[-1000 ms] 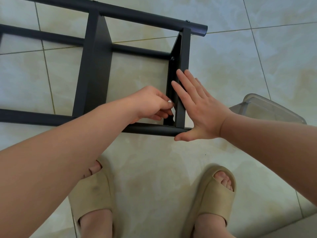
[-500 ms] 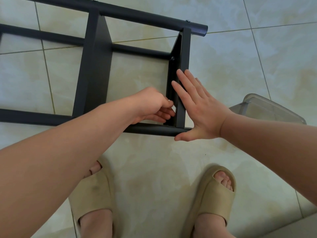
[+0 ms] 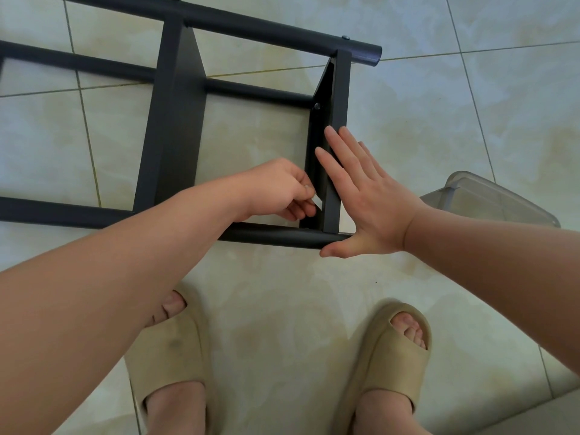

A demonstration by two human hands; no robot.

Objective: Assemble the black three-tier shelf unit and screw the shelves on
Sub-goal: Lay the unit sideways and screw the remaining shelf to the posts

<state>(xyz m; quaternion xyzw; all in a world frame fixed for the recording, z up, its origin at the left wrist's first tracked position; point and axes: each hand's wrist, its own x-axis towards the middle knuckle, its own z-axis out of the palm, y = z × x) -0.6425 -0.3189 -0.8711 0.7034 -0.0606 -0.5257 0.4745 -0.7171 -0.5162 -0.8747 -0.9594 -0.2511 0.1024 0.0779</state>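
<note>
The right hand (image 3: 370, 202), grip spread flat, is steadying the end shelf (image 3: 341, 98) so the left hand (image 3: 279, 191), pinching a small silvery piece (image 3: 307, 186), can fasten its corner.

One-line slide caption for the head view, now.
Left hand pinches a small silvery piece inside the end shelf corner; right hand presses flat against the shelf.

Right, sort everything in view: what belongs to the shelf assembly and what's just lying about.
Job: black shelf frame; end shelf, pressed by right hand; small silvery part, likely a screw, pinched by left hand.
Lying about: clear plastic container; beige slides, worn.
</note>
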